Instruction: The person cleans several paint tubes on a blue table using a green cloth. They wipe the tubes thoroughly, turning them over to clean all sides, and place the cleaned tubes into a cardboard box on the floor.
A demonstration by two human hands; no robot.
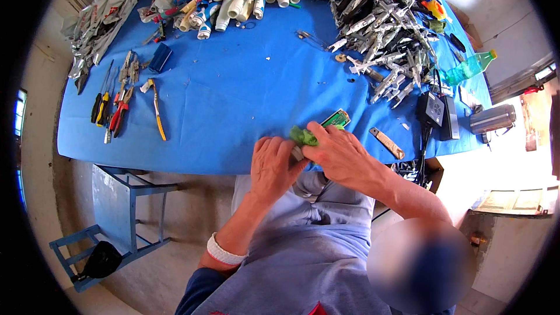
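Both hands meet at the near edge of the blue-covered table. My right hand (338,153) is closed on a crumpled green cloth (302,136), which bunches out past its fingers. Against it, my left hand (273,160) has its fingers curled around a small whitish piece (297,153), mostly hidden between the hands, so its kind does not show. Just beyond the right fingers lies a flat green piece with a pale border (337,118), partly covered. A utility knife (387,143) with a worn tan handle rests to the right of the hands.
Pliers (121,111), screwdrivers (103,109) and a toothbrush (157,111) lie on the left. Piles of white-and-blue tubular housings (236,3) and grey metal-looking parts (382,41) fill the back. A green bottle (471,68), black power box (431,109) and blue stool (114,198) stand nearby.
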